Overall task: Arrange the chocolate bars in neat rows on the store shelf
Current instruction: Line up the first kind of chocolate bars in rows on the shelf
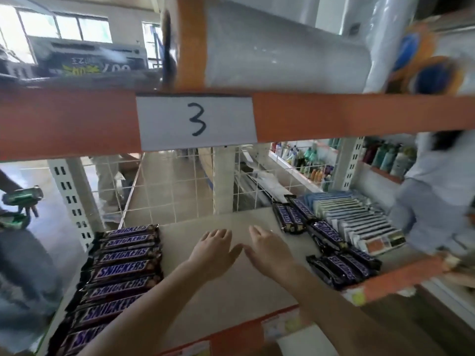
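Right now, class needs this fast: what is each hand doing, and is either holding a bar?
Left hand: open, fingers spread over the bare shelf, holding nothing.
Right hand: open, fingers relaxed, holding nothing.

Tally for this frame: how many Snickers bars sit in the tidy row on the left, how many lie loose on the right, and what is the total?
Snickers bars in the left row: 7 with labels showing; the near end is partly hidden
Loose Snickers bars on the right: 6
Total: 13 visible
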Demonstrator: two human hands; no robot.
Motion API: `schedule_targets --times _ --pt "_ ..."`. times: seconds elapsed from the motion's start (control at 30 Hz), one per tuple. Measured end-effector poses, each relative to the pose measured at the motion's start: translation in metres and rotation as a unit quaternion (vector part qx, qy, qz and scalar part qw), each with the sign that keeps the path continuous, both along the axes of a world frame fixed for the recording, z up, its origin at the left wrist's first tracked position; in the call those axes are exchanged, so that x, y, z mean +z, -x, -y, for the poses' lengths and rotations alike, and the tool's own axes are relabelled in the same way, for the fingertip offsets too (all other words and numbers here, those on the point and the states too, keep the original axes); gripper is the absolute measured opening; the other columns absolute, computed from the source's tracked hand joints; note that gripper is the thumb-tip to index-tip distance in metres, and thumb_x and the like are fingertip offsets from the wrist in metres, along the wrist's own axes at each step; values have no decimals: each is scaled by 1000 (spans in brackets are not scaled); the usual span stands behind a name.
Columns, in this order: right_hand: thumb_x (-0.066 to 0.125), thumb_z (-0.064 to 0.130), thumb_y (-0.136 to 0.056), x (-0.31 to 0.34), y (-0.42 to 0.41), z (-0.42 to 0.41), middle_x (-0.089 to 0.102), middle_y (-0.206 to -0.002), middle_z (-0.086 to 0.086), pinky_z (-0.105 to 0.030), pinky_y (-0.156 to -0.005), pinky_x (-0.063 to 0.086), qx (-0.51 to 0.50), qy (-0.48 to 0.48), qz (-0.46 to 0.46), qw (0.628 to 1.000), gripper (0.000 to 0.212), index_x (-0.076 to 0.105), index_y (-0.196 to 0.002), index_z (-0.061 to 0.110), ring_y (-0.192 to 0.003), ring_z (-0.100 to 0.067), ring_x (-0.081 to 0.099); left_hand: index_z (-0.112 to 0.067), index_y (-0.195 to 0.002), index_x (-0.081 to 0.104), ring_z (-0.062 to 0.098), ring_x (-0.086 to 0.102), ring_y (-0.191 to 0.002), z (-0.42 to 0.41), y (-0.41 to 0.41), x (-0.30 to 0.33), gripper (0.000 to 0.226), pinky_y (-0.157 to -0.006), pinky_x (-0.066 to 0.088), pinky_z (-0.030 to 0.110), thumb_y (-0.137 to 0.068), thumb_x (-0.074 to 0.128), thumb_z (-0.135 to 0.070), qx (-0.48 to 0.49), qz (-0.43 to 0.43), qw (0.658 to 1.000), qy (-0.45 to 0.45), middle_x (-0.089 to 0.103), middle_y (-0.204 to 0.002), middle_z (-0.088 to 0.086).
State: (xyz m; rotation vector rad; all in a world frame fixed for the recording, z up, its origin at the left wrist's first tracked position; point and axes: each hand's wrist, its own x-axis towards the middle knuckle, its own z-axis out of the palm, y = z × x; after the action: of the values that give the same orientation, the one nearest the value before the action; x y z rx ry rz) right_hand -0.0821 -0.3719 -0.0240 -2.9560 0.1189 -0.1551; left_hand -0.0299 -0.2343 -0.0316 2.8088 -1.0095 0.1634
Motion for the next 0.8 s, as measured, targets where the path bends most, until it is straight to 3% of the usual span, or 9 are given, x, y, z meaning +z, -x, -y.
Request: schedule_targets --times 0.47,0.67,0.8 --pt "40 32 -97 13 -8 84 52 -123 -14 -37 -93 41 -151 31 23 988 39 49 -122 4 -115 -29 50 -10 -129 45 25 42 -127 59 -25 10 52 -107 28 32 -97 27 -47 -5 -9 1000 -13 47 -136 9" --pt "41 41 -95 7 -29 81 52 -125 -12 -41 -101 35 -165 73 23 983 45 56 -118 5 -119 -29 45 -10 -127 47 25 42 -126 50 -35 9 52 -107 28 33 -97 26 -48 19 -21 1000 -13 49 -134 9" --pt "40 50 -94 5 -41 82 51 -129 -14 -43 -103 31 -191 106 -28 976 53 55 -122 8 -123 -30 43 -11 -123 49 25 44 -124 43 -40 8 51 -106 28 32 -97 27 -48 28 -16 999 -7 51 -131 8"
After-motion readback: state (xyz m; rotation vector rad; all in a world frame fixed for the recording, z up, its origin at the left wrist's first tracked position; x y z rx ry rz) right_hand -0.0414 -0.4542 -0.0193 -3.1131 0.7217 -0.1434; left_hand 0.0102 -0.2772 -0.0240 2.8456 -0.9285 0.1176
